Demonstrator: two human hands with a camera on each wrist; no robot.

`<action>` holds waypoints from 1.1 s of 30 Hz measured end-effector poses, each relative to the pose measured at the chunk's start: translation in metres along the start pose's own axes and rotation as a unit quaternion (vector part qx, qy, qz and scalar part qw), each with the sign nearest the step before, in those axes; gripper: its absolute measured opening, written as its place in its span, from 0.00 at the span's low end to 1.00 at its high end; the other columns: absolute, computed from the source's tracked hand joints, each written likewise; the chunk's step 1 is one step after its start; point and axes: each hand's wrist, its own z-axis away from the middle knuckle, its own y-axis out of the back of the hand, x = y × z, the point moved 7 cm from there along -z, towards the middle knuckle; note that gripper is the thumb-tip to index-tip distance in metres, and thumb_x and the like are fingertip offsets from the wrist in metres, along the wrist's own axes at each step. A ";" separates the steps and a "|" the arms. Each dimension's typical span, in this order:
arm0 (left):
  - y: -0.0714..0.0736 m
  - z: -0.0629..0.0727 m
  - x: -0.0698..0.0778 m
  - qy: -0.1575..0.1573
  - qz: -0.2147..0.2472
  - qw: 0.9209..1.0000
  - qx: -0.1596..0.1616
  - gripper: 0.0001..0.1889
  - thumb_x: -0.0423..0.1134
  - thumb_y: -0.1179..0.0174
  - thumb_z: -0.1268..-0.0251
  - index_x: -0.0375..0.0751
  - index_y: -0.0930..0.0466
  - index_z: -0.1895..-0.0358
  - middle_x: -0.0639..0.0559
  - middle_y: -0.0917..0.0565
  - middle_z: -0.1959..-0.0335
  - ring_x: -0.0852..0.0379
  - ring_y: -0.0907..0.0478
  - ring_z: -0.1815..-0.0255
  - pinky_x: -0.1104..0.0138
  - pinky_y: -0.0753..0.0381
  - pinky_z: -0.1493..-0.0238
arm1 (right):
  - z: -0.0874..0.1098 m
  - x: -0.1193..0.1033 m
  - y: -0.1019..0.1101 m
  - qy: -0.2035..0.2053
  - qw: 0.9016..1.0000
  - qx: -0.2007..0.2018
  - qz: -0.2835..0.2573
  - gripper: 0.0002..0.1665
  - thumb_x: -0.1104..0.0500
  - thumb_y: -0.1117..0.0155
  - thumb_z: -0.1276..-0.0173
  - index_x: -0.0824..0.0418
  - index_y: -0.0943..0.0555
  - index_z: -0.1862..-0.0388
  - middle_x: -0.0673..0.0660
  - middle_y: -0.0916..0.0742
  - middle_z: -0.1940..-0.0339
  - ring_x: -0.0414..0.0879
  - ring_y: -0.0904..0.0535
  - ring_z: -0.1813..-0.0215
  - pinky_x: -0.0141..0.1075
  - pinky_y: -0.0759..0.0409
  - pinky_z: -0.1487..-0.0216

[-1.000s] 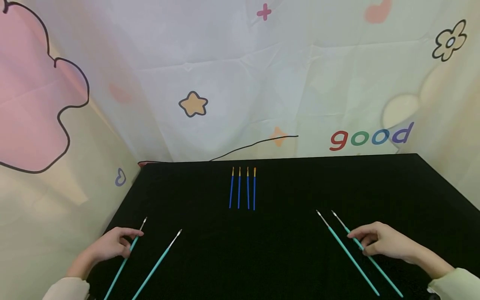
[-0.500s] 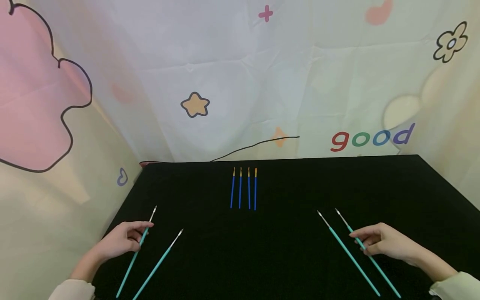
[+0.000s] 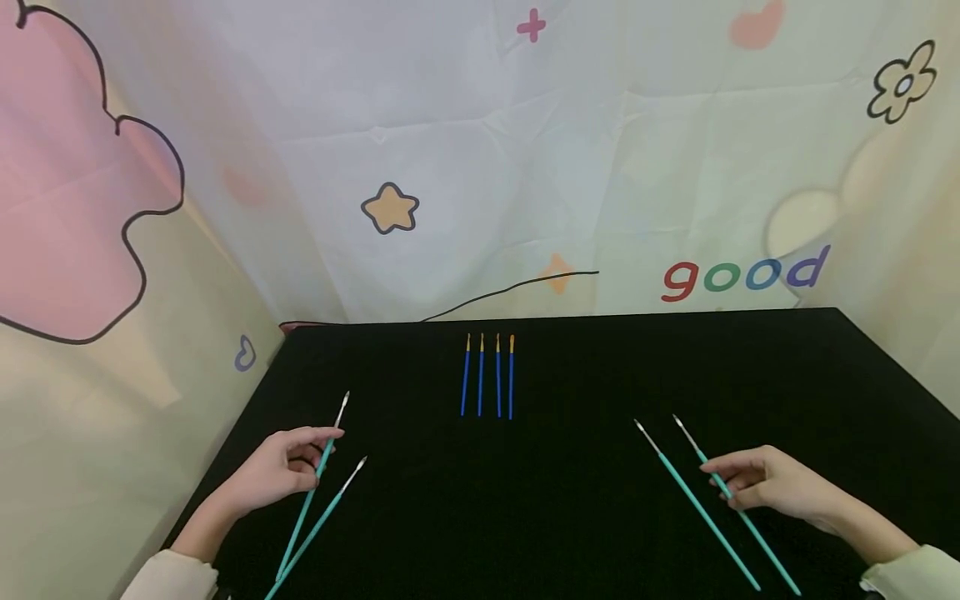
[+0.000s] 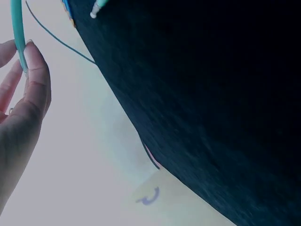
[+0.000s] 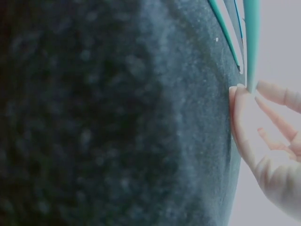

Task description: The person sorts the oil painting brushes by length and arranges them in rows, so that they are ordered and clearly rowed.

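My left hand (image 3: 281, 468) pinches a teal paintbrush (image 3: 301, 521) between thumb and fingers, its pale tip pointing up and away. In the head view, this brush's lower end meets or overlaps a second teal paintbrush (image 3: 318, 523) lying just to its right. On the other side, my right hand (image 3: 783, 485) holds another teal paintbrush (image 3: 772, 557) by the upper handle. Left of that one lies a further teal paintbrush (image 3: 697, 504), roughly parallel. Both wrist views show thumb and fingers around a teal handle, at left (image 4: 18, 33) and right (image 5: 252, 42).
Several thin blue paintbrushes (image 3: 481, 383) with yellowish tips stand in a row near the back of the black tabletop (image 3: 570, 483). Behind and beside the table hangs a pale printed curtain (image 3: 465, 167).
My left hand has carried its teal paintbrush right and farther from me, close to the second brush. The right hand and its brush have hardly shifted.
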 end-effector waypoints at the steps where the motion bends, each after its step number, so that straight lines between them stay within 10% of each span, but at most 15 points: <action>1: -0.001 -0.001 0.002 -0.004 0.002 1.000 0.001 0.29 0.18 0.48 0.52 0.23 0.36 0.41 0.30 0.27 0.57 0.52 0.26 0.67 0.68 0.23 0.71 | 0.000 0.000 0.000 0.001 1.000 0.000 -0.004 0.26 0.72 0.49 0.38 0.85 0.40 0.43 0.61 0.20 0.59 0.46 0.21 0.61 0.36 0.21 0.60; 11: -0.016 -0.010 0.015 -0.007 0.039 0.999 -0.003 0.29 0.19 0.47 0.51 0.23 0.38 0.39 0.31 0.28 0.58 0.56 0.26 0.67 0.68 0.23 0.70 | 0.003 -0.011 0.003 0.041 0.996 -0.005 -0.082 0.26 0.73 0.51 0.35 0.50 0.24 0.44 0.53 0.18 0.54 0.44 0.21 0.55 0.35 0.21 0.56; 33: -0.052 -0.039 0.013 0.008 0.105 0.994 -0.027 0.30 0.21 0.47 0.50 0.24 0.39 0.38 0.28 0.32 0.50 0.38 0.27 0.59 0.64 0.20 0.62 | 0.002 -0.022 -0.003 0.062 0.992 -0.020 -0.112 0.26 0.74 0.54 0.34 0.55 0.26 0.42 0.56 0.18 0.52 0.46 0.22 0.51 0.36 0.23 0.52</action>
